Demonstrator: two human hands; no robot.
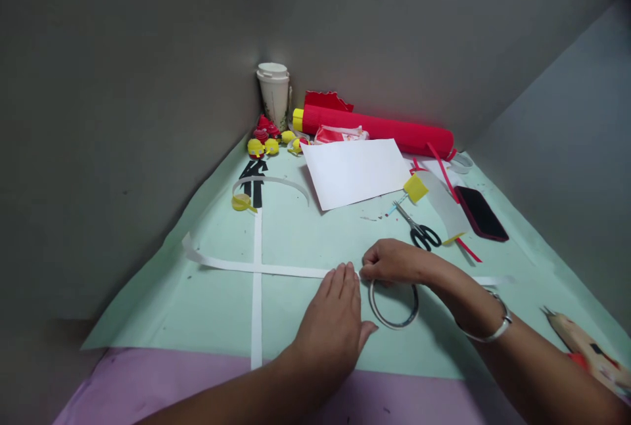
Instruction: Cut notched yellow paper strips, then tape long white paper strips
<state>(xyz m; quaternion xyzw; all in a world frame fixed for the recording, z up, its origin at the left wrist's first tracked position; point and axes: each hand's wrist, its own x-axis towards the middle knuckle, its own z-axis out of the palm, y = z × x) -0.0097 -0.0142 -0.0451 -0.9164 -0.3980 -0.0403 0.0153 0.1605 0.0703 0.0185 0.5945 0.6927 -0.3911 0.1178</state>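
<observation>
A long white paper strip (296,271) runs sideways and crosses an upright white strip (257,320). My left hand (338,320) lies flat over the sideways strip's right part, fingers together and stretched out. Just right of its fingertips, my right hand (394,262) is closed, knuckles up, with its fingertips hidden. A thin ring-shaped roll of tape (393,326) shows below the right hand, its upper edge covered by the fingers. Beyond this hand are black-handled scissors (424,236), lying with blades spread a little.
White paper (357,172) lies ahead, before a red roll (384,131). A lidded cup (274,96) stands in the corner by yellow and red paper pieces (271,146). Black strips (256,192) lie left; a phone (480,213) and a beige tool (584,343) lie right.
</observation>
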